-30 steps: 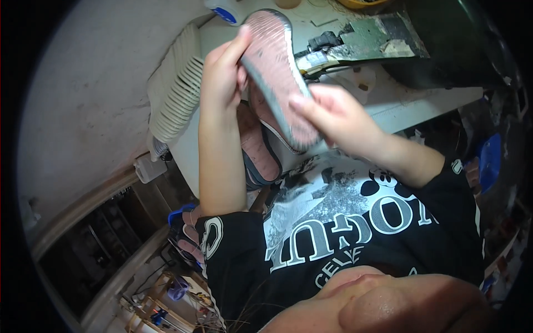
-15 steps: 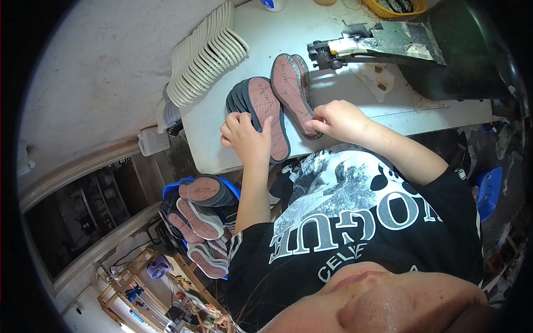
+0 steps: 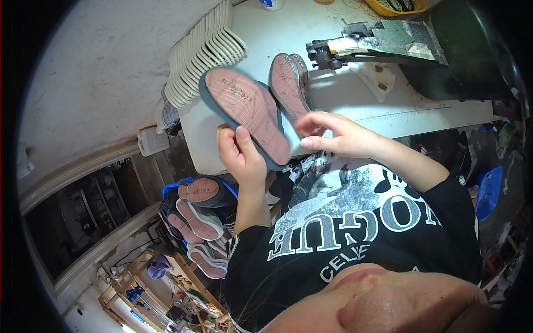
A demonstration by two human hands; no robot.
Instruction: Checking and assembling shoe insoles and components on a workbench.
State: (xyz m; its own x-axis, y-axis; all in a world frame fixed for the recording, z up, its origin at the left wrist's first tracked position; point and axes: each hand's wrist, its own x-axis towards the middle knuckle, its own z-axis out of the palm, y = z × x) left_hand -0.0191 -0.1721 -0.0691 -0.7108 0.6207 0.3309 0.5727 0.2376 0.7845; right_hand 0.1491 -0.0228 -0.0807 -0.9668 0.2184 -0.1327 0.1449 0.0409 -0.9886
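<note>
My left hand point(image 3: 240, 158) grips a shoe sole point(image 3: 244, 102) by its left edge, thumb on the pinkish face and fingers beneath. The sole has a dark grey rim and is lifted, tilted up from the table. Another dark-rimmed sole point(image 3: 273, 104) shows partly behind it; the rest is hidden. My right hand point(image 3: 338, 135) hovers at the heel end of the held sole, fingers curved and thumb apart, holding nothing. Just beyond it, pink-faced soles point(image 3: 287, 82) with grey edges lie overlapped on the white table point(image 3: 255, 47).
A long row of cream soles point(image 3: 208, 61) leans along the table's left side. A sewing machine arm point(image 3: 383, 44) reaches in from the right. A yellow basket point(image 3: 391, 8) stands at the back. Below left, a blue tub point(image 3: 236, 188) holds several soles; a white canister point(image 3: 152, 141) sits beside the table.
My left hand has picked up the dark-rimmed sole from the pile and tilted it up. My right hand has let go of the grey-edged sole, its fingers now apart.
</note>
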